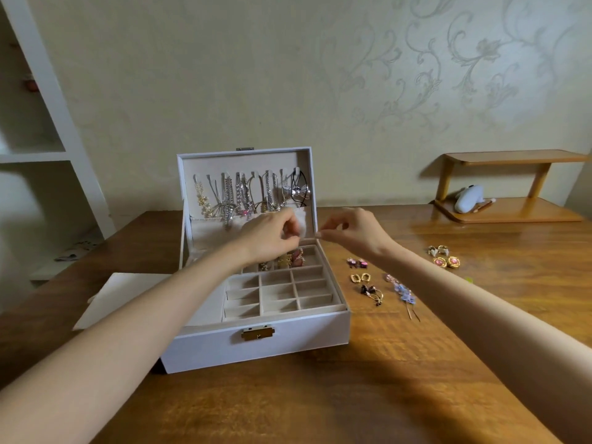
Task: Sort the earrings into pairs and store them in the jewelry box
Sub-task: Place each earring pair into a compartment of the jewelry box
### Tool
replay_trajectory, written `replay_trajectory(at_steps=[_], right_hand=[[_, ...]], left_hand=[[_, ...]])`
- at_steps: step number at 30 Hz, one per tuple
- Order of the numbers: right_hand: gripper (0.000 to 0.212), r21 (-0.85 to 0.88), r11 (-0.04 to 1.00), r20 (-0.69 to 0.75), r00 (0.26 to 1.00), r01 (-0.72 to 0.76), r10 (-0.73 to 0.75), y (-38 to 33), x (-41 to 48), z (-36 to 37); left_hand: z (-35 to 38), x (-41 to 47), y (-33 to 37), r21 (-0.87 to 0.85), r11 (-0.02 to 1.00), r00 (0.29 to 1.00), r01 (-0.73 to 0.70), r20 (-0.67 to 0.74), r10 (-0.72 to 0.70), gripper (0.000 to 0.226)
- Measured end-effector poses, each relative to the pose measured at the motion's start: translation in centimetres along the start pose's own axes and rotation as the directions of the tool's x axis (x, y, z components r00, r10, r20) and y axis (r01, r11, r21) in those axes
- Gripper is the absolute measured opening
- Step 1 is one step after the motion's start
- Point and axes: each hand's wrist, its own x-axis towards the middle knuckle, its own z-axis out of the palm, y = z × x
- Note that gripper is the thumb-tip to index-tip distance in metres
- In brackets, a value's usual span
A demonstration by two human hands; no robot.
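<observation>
Table (pixel 416 363), wood, carries everything. Jewelry box (pixel 288 341), white, stands open at centre, lid (pixel 243 160) upright, necklaces (pixel 243 197) hung inside it. Left hand (pixel 269 237) over back row of divided tray (pixel 278 296), fingers curled onto thumb; I cannot tell whether anything is held. Right hand (pixel 352 233) at box's back right corner, thumb and forefinger pinched; contents too small for me to make out. Stored earrings (pixel 290 259) lie in back-row compartments. Loose earrings (pixel 368 283) lie in pairs on table right of box.
</observation>
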Motion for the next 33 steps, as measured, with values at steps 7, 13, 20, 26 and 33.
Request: replay_trajectory(at_steps=[7,13,20,26,33], right_hand=[[0.017,-0.041,0.977,-0.100,0.974,-0.210,0.205,7.5,-4.0,-5.2],[0.010,-0.155,0.913,-0.177,0.920,-0.377,0.350,13.4,-4.7,-8.5],[0.021,-0.227,0.851,-0.185,0.879,-0.474,0.440,18.4,-2.9,-8.6],[0.022,-0.257,0.795,-0.132,0.834,-0.550,0.535,20.7,-2.1,-7.9],[0.016,-0.213,0.807,-0.129,0.834,-0.551,0.536,21.3,-1.9,-7.9]], left_hand=[[4.8,3.9,6.1,-0.026,0.993,0.989,-0.117,0.089,0.119,0.007],[9.1,9.4,10.9,-0.096,0.989,0.973,-0.115,0.189,0.132,0.014],[14.5,15.6,13.8,-0.116,0.993,0.975,-0.030,0.217,0.055,0.032],[17.8,18.5,13.9,-0.106,0.994,0.967,0.023,0.257,0.005,0.033],[18.6,19.6,13.9,-0.142,0.990,0.978,0.012,0.207,0.018,0.026]])
